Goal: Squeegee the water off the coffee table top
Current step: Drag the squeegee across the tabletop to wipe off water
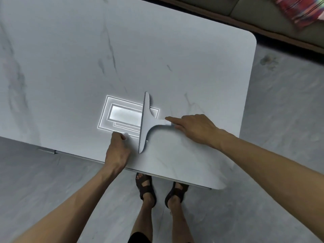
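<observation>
A pale grey squeegee [146,123] lies on the white marble-look coffee table [157,58], its long blade running front to back and its short handle pointing right. My right hand [194,129] grips the end of that handle, index finger stretched along it. My left hand [117,151] rests on the table top near the front edge, just left of the blade's near end, fingers curled with a small white bit at the fingertips. A bright reflection of a ceiling light [122,117] shines on the glossy top left of the blade. I cannot make out water drops.
The table's front edge [166,177] runs just in front of my sandalled feet [145,187]. Its rounded right corner [249,37] is at the back right. A grey sofa [263,13] with a striped red cloth [301,11] stands beyond. The floor is grey tile.
</observation>
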Motion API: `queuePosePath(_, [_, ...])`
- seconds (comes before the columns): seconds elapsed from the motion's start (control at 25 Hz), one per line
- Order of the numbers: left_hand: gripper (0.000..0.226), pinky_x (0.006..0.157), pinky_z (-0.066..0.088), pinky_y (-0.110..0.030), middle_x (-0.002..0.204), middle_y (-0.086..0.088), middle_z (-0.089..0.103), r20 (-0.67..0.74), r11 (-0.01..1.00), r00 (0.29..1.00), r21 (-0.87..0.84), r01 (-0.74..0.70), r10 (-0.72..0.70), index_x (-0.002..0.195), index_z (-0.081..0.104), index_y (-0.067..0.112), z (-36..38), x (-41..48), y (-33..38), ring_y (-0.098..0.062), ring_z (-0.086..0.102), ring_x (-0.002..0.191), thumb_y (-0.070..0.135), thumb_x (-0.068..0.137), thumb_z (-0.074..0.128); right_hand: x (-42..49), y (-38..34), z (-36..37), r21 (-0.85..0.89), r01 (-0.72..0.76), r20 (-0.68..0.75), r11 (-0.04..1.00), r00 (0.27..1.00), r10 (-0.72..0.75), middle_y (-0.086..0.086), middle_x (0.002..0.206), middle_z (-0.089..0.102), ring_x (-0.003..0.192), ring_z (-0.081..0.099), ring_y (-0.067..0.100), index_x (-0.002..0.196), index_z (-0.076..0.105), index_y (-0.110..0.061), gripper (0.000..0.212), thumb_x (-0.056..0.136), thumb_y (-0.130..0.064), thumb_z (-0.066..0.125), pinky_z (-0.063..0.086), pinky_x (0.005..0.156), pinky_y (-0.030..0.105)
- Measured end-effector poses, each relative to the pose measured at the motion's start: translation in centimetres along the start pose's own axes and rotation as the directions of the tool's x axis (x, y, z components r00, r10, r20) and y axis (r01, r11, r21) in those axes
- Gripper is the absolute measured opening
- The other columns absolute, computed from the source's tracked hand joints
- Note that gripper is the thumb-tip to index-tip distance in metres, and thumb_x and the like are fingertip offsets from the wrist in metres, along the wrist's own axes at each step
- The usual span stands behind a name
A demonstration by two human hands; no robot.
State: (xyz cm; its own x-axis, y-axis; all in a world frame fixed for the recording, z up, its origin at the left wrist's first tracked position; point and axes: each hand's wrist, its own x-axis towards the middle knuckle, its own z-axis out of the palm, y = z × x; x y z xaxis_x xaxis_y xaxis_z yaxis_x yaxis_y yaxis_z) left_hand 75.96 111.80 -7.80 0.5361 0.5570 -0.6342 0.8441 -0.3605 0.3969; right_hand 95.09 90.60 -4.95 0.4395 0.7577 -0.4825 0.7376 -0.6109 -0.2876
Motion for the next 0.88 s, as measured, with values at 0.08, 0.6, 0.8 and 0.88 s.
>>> queuePosePath(0.08, [0.031,0.053,0.037,-0.03,0.086,-0.005,0.051,0.03,0.997,0.997,0.026,-0.07,0.07,0.101,0.036,0.019,1.1,-0.1,1.6,-0.018,0.049,0.068,-0.004,0.08,0.042,-2.7,2.8,0.2,0.014,-0.118,-0.022,0.993,0.993,0.118,-0.004,0.092,0.062,0.084,0.061,0.025,0.141,0.025,-0.054,0.04,0.102,-0.044,0.024,0.042,0.069,0.034])
queuePosePath(0.6, [0.023,0.062,0.028,-0.031,0.105,-0.009,0.045,0.193,0.934,0.933,0.131,-0.333,0.305,0.09,0.042,0.012,6.0,-2.3,5.2,-0.025,0.042,0.077,-0.007,0.077,0.045,-18.6,11.7,1.6,0.12,-0.528,-0.09,0.841,0.837,0.539,-0.001,0.098,0.071,0.079,0.064,0.024,0.138,0.029,-0.058,0.04,0.099,-0.052,0.024,0.044,0.06,0.034])
queuePosePath(0.8, [0.026,0.053,0.034,-0.024,0.075,0.012,0.051,0.05,0.98,0.979,-0.017,-0.199,0.2,0.091,0.04,0.027,5.2,-3.4,4.2,-0.011,0.05,0.066,0.003,0.081,0.042,-15.7,5.4,3.0,0.226,-0.362,-0.105,0.904,0.914,0.392,-0.001,0.107,0.069,0.09,0.065,0.024,0.14,0.025,-0.056,0.041,0.1,-0.051,0.028,0.047,0.067,0.034])
queuePosePath(0.88, [0.022,0.054,0.037,-0.029,0.073,0.011,0.053,-0.003,0.99,0.991,-0.044,-0.137,0.137,0.091,0.04,0.029,5.1,-3.5,3.7,-0.013,0.052,0.065,0.008,0.084,0.039,-13.6,2.0,4.6,0.177,-0.214,-0.055,0.961,0.972,0.227,-0.003,0.102,0.066,0.087,0.063,0.024,0.142,0.022,-0.055,0.043,0.1,-0.049,0.027,0.045,0.067,0.033])
